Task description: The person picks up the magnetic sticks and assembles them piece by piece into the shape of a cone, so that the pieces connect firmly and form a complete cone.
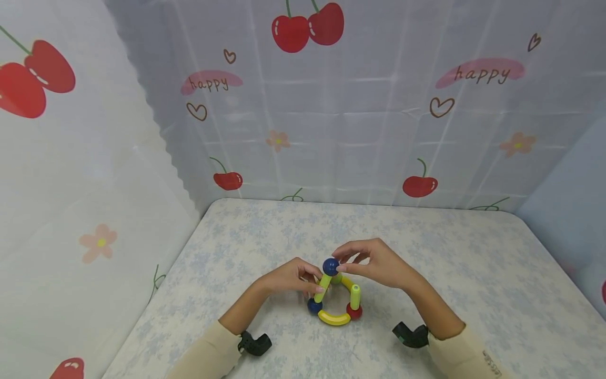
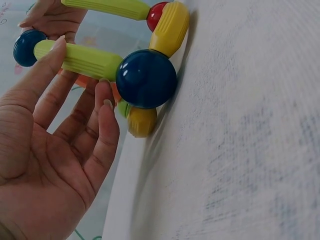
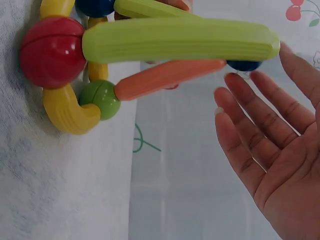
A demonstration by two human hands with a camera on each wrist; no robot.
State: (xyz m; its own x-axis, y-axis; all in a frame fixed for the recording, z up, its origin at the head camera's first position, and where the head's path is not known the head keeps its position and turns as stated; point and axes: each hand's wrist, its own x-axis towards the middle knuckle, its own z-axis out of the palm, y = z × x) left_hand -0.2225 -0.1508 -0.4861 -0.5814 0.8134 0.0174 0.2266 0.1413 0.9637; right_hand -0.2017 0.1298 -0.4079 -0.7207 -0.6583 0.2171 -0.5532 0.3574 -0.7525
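Observation:
A magnetic stick-and-ball frame stands on the table. Yellow curved pieces [image 1: 334, 319] form its base, joined by a lower blue ball [image 2: 146, 79], a red ball [image 3: 53, 52] and a green ball [image 3: 100, 99]. My left hand [image 1: 294, 276] pinches a slanting lime-green rod [image 2: 90, 61] that rises from the lower blue ball. On top of that rod sits the upper blue ball [image 1: 330, 267], which my right hand [image 1: 374, 261] holds between thumb and fingers. An orange rod [image 3: 170, 79] leans from the green ball toward it. Another lime-green rod [image 1: 355, 297] stands on the red ball, its top free.
The frame rests on a pale floral tabletop [image 1: 265, 226]. Cherry-printed curtains [image 1: 331, 121] hang behind and on the left. Black wrist mounts [image 1: 411, 335] project from both sleeves near the table's surface.

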